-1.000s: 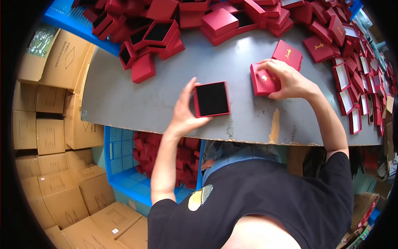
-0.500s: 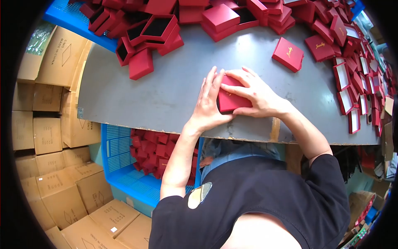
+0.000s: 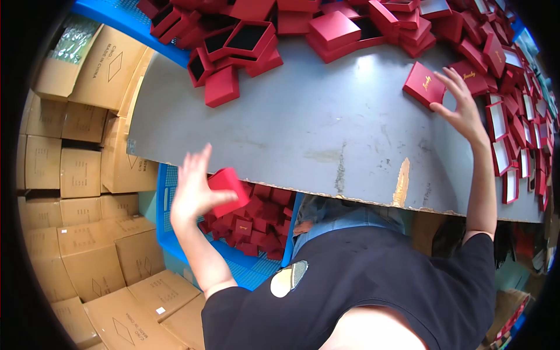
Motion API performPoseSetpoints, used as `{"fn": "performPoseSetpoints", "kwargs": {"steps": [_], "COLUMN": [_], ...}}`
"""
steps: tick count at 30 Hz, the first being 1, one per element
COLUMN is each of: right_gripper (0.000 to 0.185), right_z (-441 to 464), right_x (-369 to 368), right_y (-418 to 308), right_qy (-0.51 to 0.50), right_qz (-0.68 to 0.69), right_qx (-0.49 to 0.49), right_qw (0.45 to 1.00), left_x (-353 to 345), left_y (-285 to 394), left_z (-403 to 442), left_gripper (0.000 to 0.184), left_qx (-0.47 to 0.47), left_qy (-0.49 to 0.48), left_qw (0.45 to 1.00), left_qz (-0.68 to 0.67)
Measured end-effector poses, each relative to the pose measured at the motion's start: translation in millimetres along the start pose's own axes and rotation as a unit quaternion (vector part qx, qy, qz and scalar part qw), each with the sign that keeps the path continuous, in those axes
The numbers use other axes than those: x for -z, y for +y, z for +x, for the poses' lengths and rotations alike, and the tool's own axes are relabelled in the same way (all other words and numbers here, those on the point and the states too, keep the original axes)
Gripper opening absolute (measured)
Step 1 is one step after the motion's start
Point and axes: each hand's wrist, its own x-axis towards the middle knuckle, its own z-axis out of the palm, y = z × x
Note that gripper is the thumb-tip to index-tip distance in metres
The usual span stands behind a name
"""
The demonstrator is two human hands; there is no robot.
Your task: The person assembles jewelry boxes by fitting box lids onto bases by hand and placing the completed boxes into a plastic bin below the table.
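Back from the tabletop's [image 3: 280, 128] front edge, a gold-lettered box lid [image 3: 423, 86] lies just left of the spread right hand [image 3: 465, 111]; the left hand's [image 3: 193, 191] grip I can't tell.

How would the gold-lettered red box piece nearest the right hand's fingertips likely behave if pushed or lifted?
The red box piece would probably stay stiff when lifted, given its crisp, straight edges. It looks unlikely to roll or tip, being low and flat-sided. The sheen on the grey tabletop suggests it may slide if pushed.
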Motion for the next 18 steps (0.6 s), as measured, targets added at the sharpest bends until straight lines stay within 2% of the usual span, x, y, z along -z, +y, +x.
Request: {"fn": "performPoseSetpoints", "kwargs": {"steps": [3,5,6,7,8,9,11,12,15,16,18], "right_gripper": [0.087,0.091,0.093,0.088,0.086,0.084,0.081,0.081,0.082,0.082,0.081], "right_z": [17.4,29.2,30.8,33.6,28.5,22.6,12.7,7.4,-5.5,-7.0,-8.4], "right_x": [2.6,-8.2,-10.6,-12.3,-23.9,-32.8,-30.1,-30.2,-33.4,-33.3,-32.1], "right_y": [-6.7,-10.6,-13.3,-14.6,-9.5,-4.4,-21.4,-27.8,-44.3,-49.2,-63.7], "right_qy": [-0.051,-0.086,-0.109,-0.142,-0.096,-0.051,-0.059,-0.06,-0.071,-0.073,-0.091], "right_qz": [-0.074,-0.132,-0.123,-0.056,-0.047,-0.038,-0.023,-0.014,0.013,0.022,0.031], "right_qx": [-0.048,-0.057,-0.069,-0.092,-0.069,-0.047,-0.064,-0.066,-0.058,-0.052,-0.043], "right_qw": [0.995,0.986,0.984,0.984,0.992,0.997,0.996,0.996,0.996,0.996,0.994], "left_x": [0.7,-2.8,-9.6,-18.7,-26.0,-31.6,-42.2,-39.6,-16.6,-0.8,-1.4], "left_y": [-31.8,-34.3,-38.6,-43.0,-44.9,-42.2,-30.7,-23.2,1.0,10.9,6.6], "left_z": [75.7,132.8,154.2,174.4,186.0,190.1,191.7,187.8,173.7,169.4,172.7], "left_gripper": [0.107,0.09,0.089,0.089,0.089,0.087,0.085,0.086,0.085,0.091,0.092], "left_qx": [-0.062,-0.1,-0.11,-0.121,-0.132,-0.129,-0.12,-0.155,-0.136,-0.122,-0.152], "left_qy": [0.162,0.204,0.2,0.197,0.191,0.212,0.25,0.258,0.146,0.081,0.075], "left_qw": [0.977,0.966,0.967,0.968,0.969,0.969,0.944,0.938,0.977,0.989,0.985], "left_qz": [-0.124,-0.123,-0.108,-0.094,-0.081,0.005,0.178,0.173,0.07,0.039,0.045]}}
